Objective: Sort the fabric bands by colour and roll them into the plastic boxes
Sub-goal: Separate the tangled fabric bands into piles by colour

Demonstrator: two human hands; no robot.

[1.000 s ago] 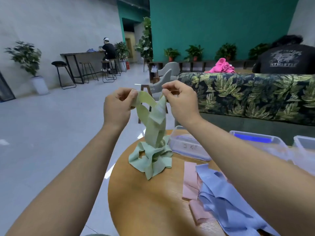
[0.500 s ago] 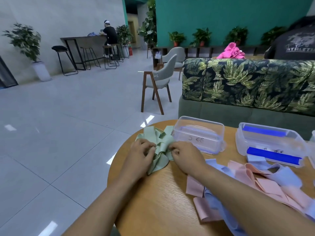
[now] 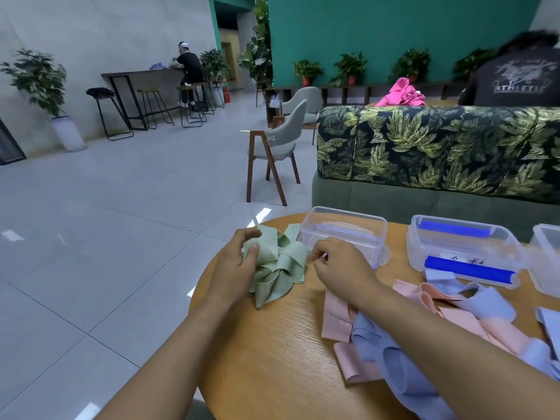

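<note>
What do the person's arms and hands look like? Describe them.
Left forearm and right forearm are bare to the frame's edge, no sleeves in view. The left hand and right hand wear no gloves; no watch, bracelet or ring shows.

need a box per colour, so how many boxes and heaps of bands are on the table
plastic boxes: 3, the last cut off at the right edge
green band heap: 1
mixed pink and blue band heap: 1
total: 5; single bands are too tangled to count
</note>
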